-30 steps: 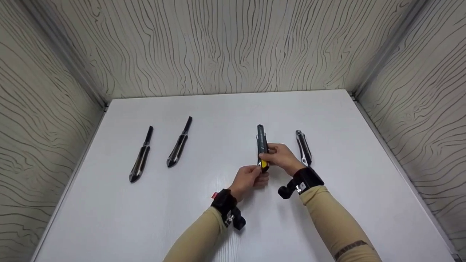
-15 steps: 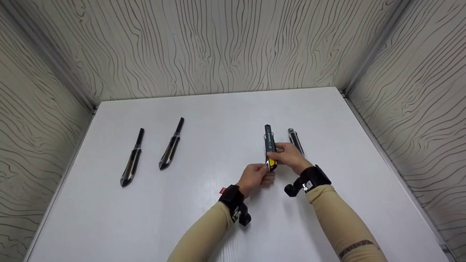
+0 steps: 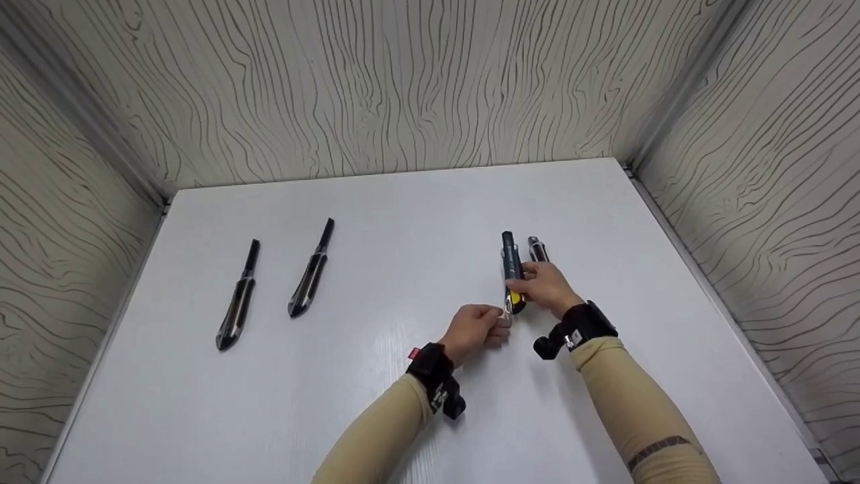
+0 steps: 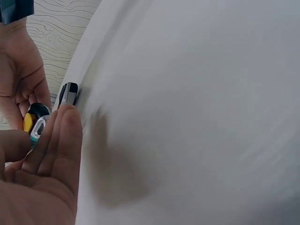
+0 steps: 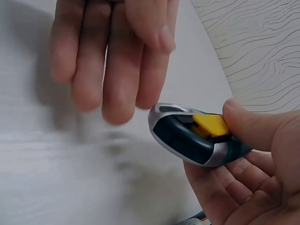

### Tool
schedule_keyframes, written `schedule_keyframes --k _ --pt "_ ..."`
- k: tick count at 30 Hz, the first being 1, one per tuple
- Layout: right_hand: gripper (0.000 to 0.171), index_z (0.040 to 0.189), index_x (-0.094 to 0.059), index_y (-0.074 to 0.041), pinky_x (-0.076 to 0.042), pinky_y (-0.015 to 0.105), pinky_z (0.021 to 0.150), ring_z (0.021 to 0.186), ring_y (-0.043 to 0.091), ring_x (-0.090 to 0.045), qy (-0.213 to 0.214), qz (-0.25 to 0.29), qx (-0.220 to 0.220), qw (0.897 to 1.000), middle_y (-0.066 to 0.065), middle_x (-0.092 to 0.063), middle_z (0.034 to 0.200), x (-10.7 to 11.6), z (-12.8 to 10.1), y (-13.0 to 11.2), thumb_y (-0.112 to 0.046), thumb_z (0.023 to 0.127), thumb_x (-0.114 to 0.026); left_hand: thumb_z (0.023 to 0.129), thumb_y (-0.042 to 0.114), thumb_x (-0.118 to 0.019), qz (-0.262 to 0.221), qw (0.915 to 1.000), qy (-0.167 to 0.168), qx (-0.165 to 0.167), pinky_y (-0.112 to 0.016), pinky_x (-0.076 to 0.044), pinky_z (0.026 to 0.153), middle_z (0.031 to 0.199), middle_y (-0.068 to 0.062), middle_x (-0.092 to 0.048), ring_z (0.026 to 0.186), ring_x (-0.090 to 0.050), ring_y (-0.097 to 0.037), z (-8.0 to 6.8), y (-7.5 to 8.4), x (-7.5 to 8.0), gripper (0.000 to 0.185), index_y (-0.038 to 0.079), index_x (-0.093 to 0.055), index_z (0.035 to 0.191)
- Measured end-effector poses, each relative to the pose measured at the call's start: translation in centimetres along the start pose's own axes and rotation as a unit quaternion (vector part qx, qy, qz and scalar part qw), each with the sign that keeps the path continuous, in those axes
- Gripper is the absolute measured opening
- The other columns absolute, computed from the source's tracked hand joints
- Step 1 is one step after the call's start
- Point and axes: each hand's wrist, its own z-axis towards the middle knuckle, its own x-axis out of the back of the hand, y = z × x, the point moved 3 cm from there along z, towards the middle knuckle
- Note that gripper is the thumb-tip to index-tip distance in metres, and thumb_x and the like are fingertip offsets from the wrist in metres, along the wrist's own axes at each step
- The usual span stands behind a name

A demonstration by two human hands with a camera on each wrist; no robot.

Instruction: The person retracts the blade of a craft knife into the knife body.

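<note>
My right hand (image 3: 549, 289) holds a dark utility knife (image 3: 512, 265) with a yellow slider, thumb on one side and fingers on the other. Its rounded butt end points toward me, and the far end toward the back wall. In the right wrist view the yellow slider (image 5: 211, 124) lies beside my thumb. My left hand (image 3: 474, 329) is just off the butt end, and in the right wrist view its fingers (image 5: 119, 93) hang fairly straight with a gap to the knife. Another utility knife (image 3: 537, 249) lies just beyond my right hand, which hides its lower part.
Two more utility knives, one at the far left (image 3: 236, 312) and one beside it (image 3: 309, 282), lie on the white table (image 3: 403, 235) with dark blades out, pointing away from me. Wood-patterned panels (image 3: 376, 87) enclose the back and sides.
Both hands and the held utility knife have shifted right in the head view, nearer the knife on the right. My left fingers, pinching the butt end before, have come off it.
</note>
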Motion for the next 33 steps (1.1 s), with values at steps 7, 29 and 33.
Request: schedule_keyframes --k 7,29,33 --pt "0.055 0.135 -0.051 0.005 -0.047 0.022 0.066 0.083 0.017 -0.06 0.031 -0.063 -0.002 0.998 0.022 -0.064 0.115 0.0 0.4 0.2 -0.023 0.091 -0.067 0.103 0.013 -0.046 -0.003 0.9999 0.012 -0.009 -0.035 -0.06 0.085 0.109 -0.022 -0.071 0.097 -0.072 -0.026 -0.4 0.2 0.6 0.034 -0.009 -0.057 0.126" --pt "0.052 0.128 -0.059 0.005 -0.054 0.037 0.076 0.09 0.029 -0.065 0.104 -0.184 -0.009 0.977 0.023 -0.068 0.113 -0.8 0.4 0.0 -0.03 0.09 -0.068 0.103 0.018 -0.046 0.001 0.9996 0.027 -0.006 -0.034 -0.059 0.086 0.11 -0.018 -0.072 0.096 -0.073 -0.021 -1.7 -0.2 3.3 0.036 -0.006 -0.058 0.127" --pt "0.048 0.123 -0.063 0.005 -0.055 0.041 0.074 0.088 0.031 -0.066 0.117 -0.231 -0.01 0.966 0.023 -0.069 0.11 -0.9 0.3 -0.4 -0.031 0.091 -0.067 0.103 0.018 -0.047 -0.006 0.9993 0.033 -0.017 -0.034 -0.059 0.086 0.11 -0.02 -0.071 0.098 -0.072 -0.024 -2.0 -0.2 4.0 0.036 -0.008 -0.058 0.126"
